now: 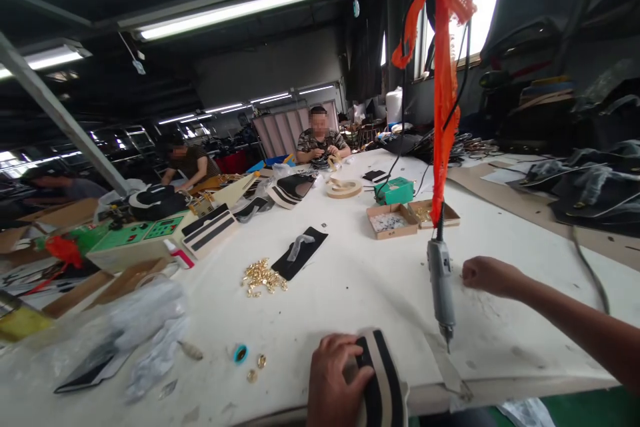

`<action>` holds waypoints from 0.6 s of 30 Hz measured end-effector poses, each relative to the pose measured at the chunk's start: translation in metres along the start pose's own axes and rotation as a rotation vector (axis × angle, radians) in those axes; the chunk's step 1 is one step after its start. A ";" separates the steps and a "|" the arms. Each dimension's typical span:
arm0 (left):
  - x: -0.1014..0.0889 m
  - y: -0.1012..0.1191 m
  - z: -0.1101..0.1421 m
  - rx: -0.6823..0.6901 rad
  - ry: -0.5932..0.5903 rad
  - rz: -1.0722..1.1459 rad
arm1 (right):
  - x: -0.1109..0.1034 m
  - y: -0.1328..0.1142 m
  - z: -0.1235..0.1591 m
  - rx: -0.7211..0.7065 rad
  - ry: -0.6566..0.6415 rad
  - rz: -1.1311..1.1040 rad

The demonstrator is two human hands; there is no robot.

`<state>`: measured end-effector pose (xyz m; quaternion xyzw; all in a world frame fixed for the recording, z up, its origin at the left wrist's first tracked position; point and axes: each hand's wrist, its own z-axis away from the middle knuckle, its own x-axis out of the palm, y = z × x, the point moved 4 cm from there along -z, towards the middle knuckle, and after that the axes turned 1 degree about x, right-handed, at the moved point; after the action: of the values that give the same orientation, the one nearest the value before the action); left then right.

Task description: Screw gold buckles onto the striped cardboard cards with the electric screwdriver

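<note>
My left hand [336, 380] grips the left side of a striped black-and-cream panel [383, 373] at the table's front edge, thumb and fingers lying over it. Right of the panel hangs a grey electric screwdriver [441, 283], bit pointing down, with a red-orange cloth strip [443, 93] tied along its cord. My right hand [490, 277] is closed just right of the screwdriver, apart from it; whatever its fingers may hold is hidden. Left of my left hand lie a small blue-rimmed round piece [241, 353] and a few gold-coloured fittings [261, 361].
Gold fittings [261, 277] lie piled beside a black panel [301, 252]. Small cardboard boxes [393, 230] with parts stand before a green box [395, 191]. Clear plastic wrapping [150, 307] covers the left side. A co-worker [323, 140] sits across the table.
</note>
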<state>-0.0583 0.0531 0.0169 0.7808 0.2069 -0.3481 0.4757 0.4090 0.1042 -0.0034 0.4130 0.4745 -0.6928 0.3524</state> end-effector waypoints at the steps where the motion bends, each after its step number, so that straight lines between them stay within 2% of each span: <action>1: 0.000 0.000 0.000 0.000 0.002 -0.001 | -0.001 -0.001 -0.003 -0.007 -0.009 0.008; 7: 0.001 0.001 0.001 -0.014 0.000 0.010 | -0.001 0.002 -0.013 -0.017 -0.002 0.024; 16: -0.001 0.004 0.002 0.016 0.008 0.026 | 0.003 0.004 -0.014 -0.024 0.019 -0.087; 18: -0.001 0.003 0.001 0.011 0.007 0.019 | 0.000 0.003 -0.013 -0.021 0.087 -0.112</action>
<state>-0.0571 0.0503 0.0190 0.7865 0.1990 -0.3421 0.4741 0.4147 0.1157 -0.0067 0.4116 0.5190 -0.6880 0.2964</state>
